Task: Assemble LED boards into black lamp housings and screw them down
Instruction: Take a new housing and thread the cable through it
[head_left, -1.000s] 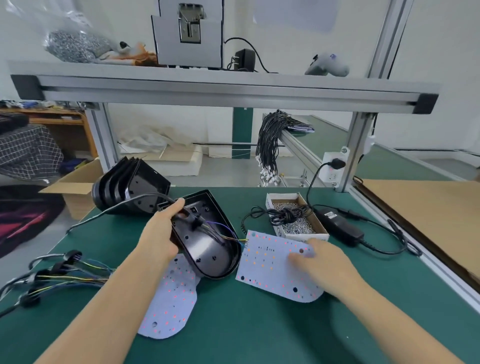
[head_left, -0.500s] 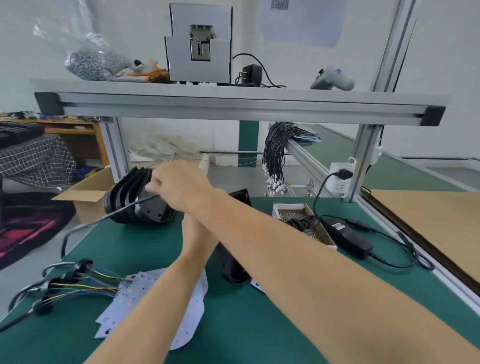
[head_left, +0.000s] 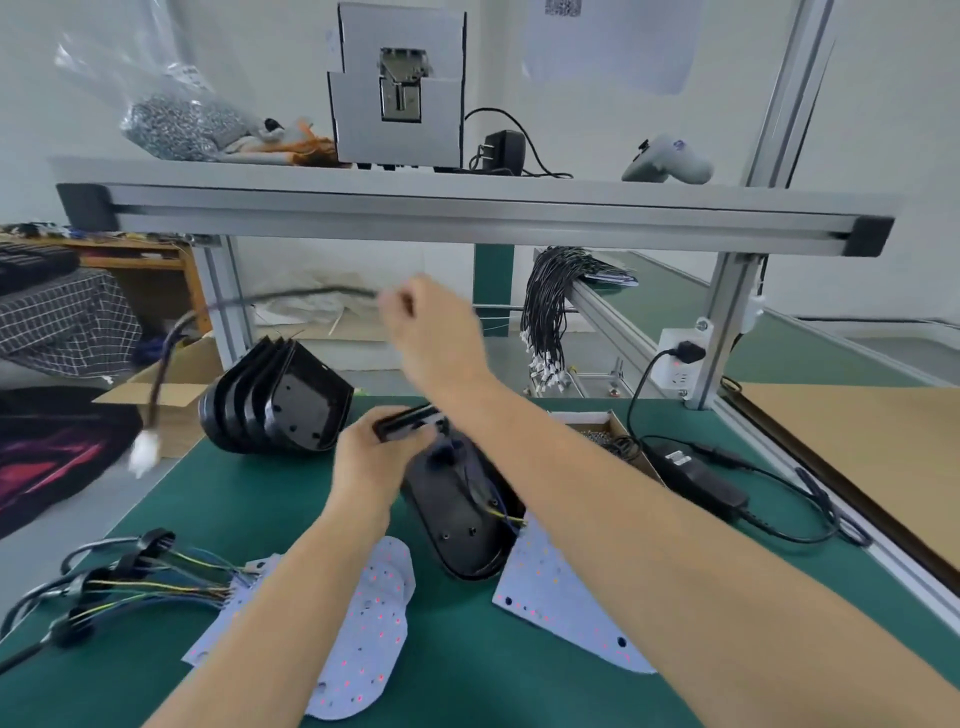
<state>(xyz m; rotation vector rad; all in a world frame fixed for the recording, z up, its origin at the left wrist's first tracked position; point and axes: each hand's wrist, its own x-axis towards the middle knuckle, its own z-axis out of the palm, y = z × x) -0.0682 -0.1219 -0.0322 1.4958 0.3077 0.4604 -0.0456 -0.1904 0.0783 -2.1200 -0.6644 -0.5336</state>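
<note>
Both hands are busy: the left hand (head_left: 374, 462) grips the top edge of a black housing (head_left: 457, 514) tilted on the green bench (head_left: 519, 691), while the right hand (head_left: 431, 332) pinches its cable (head_left: 291, 299) and holds it high. LED boards (head_left: 374, 623) lie loose beside it, so seating and screwing apparently remain undone.

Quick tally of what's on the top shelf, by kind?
Clear bag of small metal parts: 1
Grey box unit: 1
Black plug adapter: 1
Grey pistol-grip tool: 1
Orange-and-white bundle, unclear what: 1
Total: 5
</note>
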